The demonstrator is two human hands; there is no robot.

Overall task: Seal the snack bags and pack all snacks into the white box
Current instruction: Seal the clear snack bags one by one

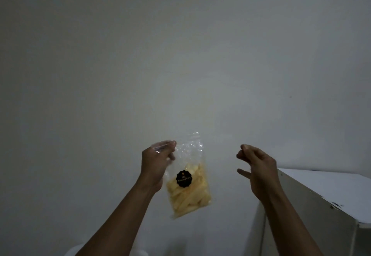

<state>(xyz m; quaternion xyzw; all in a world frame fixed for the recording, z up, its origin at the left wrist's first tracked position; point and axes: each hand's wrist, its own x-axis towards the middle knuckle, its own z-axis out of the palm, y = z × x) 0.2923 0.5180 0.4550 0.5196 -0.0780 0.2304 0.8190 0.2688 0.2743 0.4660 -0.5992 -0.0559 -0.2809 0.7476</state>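
Background is one plain off-white painted wall [180, 45] filling nearly the whole view. It's dimly and unevenly lit: greyer toward the corners, slightly brighter mid-frame. Lower right, a white flat-topped boxy furniture unit [325, 187] has its far edge at the wall, small fasteners along the near top edge, and its side panel in shade.

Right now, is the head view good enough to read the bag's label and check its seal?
Head view: dim, even light, little glare; the snack bag hanging from the left hand is slightly soft; text on the black label is unreadable; its seal line cannot be made out.
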